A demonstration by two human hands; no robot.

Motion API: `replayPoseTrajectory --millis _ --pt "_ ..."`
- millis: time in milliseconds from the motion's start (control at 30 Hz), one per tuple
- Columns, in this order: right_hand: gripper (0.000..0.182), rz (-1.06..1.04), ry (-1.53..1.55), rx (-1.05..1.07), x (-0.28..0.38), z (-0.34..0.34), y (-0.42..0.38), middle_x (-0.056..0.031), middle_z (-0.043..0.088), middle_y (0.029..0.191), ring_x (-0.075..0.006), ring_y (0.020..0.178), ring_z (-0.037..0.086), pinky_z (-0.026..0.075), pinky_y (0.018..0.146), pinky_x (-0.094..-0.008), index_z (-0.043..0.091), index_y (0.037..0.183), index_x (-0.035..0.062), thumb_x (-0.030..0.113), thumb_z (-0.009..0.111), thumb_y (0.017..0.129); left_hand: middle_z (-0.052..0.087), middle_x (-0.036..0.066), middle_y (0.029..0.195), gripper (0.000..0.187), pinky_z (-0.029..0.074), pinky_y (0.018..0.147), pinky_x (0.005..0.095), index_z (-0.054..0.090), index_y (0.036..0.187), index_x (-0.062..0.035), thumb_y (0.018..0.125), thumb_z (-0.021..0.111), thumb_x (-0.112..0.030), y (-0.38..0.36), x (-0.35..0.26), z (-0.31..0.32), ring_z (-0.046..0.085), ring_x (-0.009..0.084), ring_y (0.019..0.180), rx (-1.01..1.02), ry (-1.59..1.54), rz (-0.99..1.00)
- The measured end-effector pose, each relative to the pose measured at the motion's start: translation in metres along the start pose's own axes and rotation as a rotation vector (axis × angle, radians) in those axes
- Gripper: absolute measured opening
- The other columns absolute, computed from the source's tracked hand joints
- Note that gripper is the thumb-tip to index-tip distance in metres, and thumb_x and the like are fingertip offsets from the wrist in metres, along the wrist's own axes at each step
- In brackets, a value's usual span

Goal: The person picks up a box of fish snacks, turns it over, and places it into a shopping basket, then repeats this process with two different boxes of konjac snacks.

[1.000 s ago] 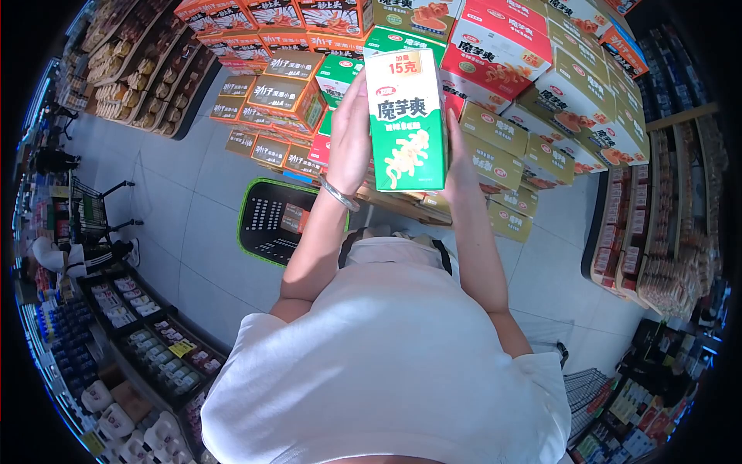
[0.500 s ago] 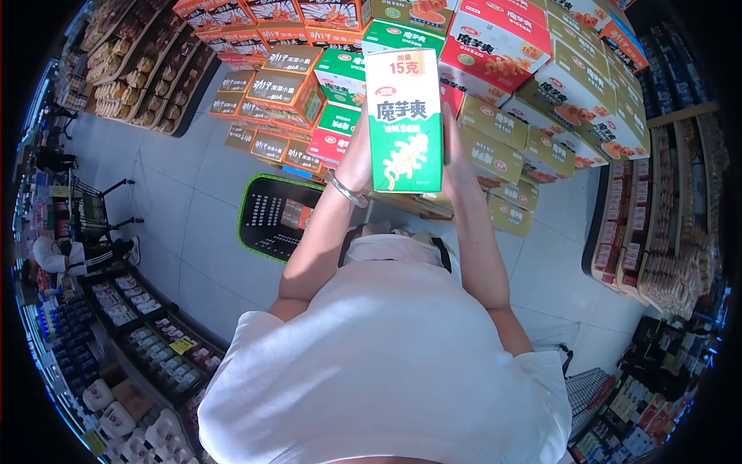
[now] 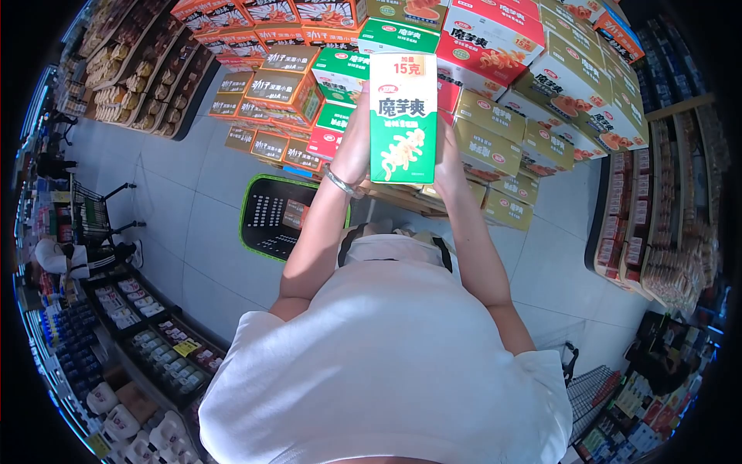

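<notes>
A green-and-white snack box [image 3: 403, 120] with large Chinese lettering is held up between my two hands. My left hand [image 3: 356, 143] presses against its left side, with a bracelet [image 3: 340, 181] at the wrist. Along the opposite side, my right hand [image 3: 448, 158] grips the box; most of its fingers are hidden behind it. Just beyond are stacked cartons of similar snacks: green boxes [image 3: 398, 37], red boxes [image 3: 492, 39] and gold boxes [image 3: 493, 124].
On the floor to the left stands a black shopping basket [image 3: 259, 240] with a green rim and a small orange pack inside. Orange cartons [image 3: 282, 89] are piled above it. Shelves [image 3: 626, 224] line the right; a cart [image 3: 94, 213] and a crouching person [image 3: 69, 259] are at far left.
The box has tipped slightly and its lower edge sits a little higher in view. Both hands still hold it, and the surroundings have shifted only slightly.
</notes>
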State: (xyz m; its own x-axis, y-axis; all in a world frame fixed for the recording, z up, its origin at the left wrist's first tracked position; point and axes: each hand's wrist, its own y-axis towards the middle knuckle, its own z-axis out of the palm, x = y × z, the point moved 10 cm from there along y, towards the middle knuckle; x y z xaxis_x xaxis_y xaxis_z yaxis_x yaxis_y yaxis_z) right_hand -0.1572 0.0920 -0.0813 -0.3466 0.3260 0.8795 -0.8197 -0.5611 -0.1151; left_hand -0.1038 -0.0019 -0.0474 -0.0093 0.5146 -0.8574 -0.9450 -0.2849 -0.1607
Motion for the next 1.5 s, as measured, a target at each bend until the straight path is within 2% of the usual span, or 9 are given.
replayPoseTrajectory --millis 200,500,533,600,733,800,833,900,1500 --pt "0.049 0.042 -0.047 -0.014 -0.004 -0.003 -0.005 -0.0063 0.059 0.1 -0.0102 0.091 0.05 0.038 0.083 -0.0259 0.054 0.112 -0.0014 0.039 0.031 0.097 0.046 0.013 0.124 0.061 0.032 0.097 0.0292 0.037 0.129 0.0025 0.095 0.024 -0.047 -0.003 -0.012 0.006 0.043 0.0182 0.114 -0.007 0.241 0.131" --pt "0.048 0.044 -0.094 -0.062 0.006 -0.002 -0.015 -0.0054 0.059 0.091 -0.0102 0.085 0.05 0.039 0.079 -0.0254 0.056 0.107 -0.0011 0.039 0.031 0.097 0.04 0.015 0.132 0.06 0.027 0.102 0.0296 0.03 0.135 0.0014 0.096 0.02 -0.043 -0.008 -0.011 0.008 0.037 0.0199 0.122 0.016 0.314 0.106" --pt "0.048 0.048 -0.097 -0.058 0.005 -0.002 -0.015 -0.0049 0.059 0.089 -0.0102 0.083 0.05 0.039 0.077 -0.0254 0.056 0.105 -0.001 0.039 0.031 0.096 0.04 0.015 0.132 0.06 0.027 0.102 0.0296 0.03 0.135 0.0014 0.096 0.02 -0.043 -0.007 -0.01 0.006 0.037 0.0199 0.122 0.016 0.314 0.105" --pt "0.048 0.05 -0.099 -0.056 0.005 -0.002 -0.016 -0.0044 0.059 0.086 -0.0102 0.081 0.05 0.039 0.076 -0.0254 0.057 0.103 -0.0008 0.039 0.031 0.096 0.055 0.008 0.112 0.043 0.051 0.078 0.0259 0.036 0.127 -0.0038 0.095 0.035 -0.033 -0.004 -0.011 0.0 0.059 0.0131 0.096 0.01 0.283 0.166" --pt "0.048 -0.011 -0.155 -0.079 0.01 -0.004 -0.017 -0.0037 0.058 0.084 -0.0097 0.078 0.049 0.039 0.073 -0.0256 0.057 0.101 -0.0002 0.04 0.031 0.096 0.055 0.008 0.113 0.044 0.051 0.079 0.0265 0.034 0.128 -0.0042 0.095 0.035 -0.033 -0.004 -0.011 0.003 0.059 0.0132 0.096 0.037 0.293 0.178" --pt "0.048 -0.025 -0.178 -0.088 0.01 -0.006 -0.017 -0.0037 0.058 0.084 -0.0096 0.078 0.049 0.039 0.073 -0.0256 0.057 0.101 0.0001 0.04 0.031 0.096 0.037 0.015 0.135 0.06 0.025 0.103 0.0293 0.026 0.137 0.0007 0.096 0.021 -0.043 -0.006 -0.007 0.009 0.034 0.0196 0.125 0.045 0.309 0.098" --pt "0.048 0.003 -0.147 -0.081 0.006 -0.008 -0.017 -0.0039 0.058 0.085 -0.0097 0.078 0.05 0.039 0.073 -0.0255 0.057 0.101 0.0003 0.04 0.031 0.096 0.037 0.015 0.135 0.06 0.025 0.103 0.0293 0.026 0.137 0.0007 0.096 0.021 -0.043 -0.004 -0.004 0.006 0.034 0.0196 0.125 0.047 0.309 0.098" --pt "0.047 0.029 -0.115 -0.075 0.002 -0.009 -0.017 -0.0041 0.058 0.086 -0.0097 0.079 0.05 0.039 0.073 -0.0254 0.057 0.101 0.0005 0.04 0.031 0.096 0.054 0.008 0.115 0.046 0.051 0.08 0.0273 0.032 0.13 -0.0052 0.095 0.033 -0.035 0.0 -0.003 0.0 0.059 0.0142 0.097 0.038 0.263 0.159" --pt "0.05 -0.02 -0.194 -0.072 0.01 -0.014 -0.013 -0.0059 0.059 0.094 -0.0112 0.086 0.052 0.04 0.079 -0.0257 0.054 0.11 -0.0002 0.041 0.03 0.096 0.05 0.009 0.12 0.048 0.05 0.082 0.0279 0.029 0.133 -0.0061 0.096 0.032 -0.036 0.002 -0.011 0.018 0.057 0.0153 0.102 0.095 0.271 0.157"
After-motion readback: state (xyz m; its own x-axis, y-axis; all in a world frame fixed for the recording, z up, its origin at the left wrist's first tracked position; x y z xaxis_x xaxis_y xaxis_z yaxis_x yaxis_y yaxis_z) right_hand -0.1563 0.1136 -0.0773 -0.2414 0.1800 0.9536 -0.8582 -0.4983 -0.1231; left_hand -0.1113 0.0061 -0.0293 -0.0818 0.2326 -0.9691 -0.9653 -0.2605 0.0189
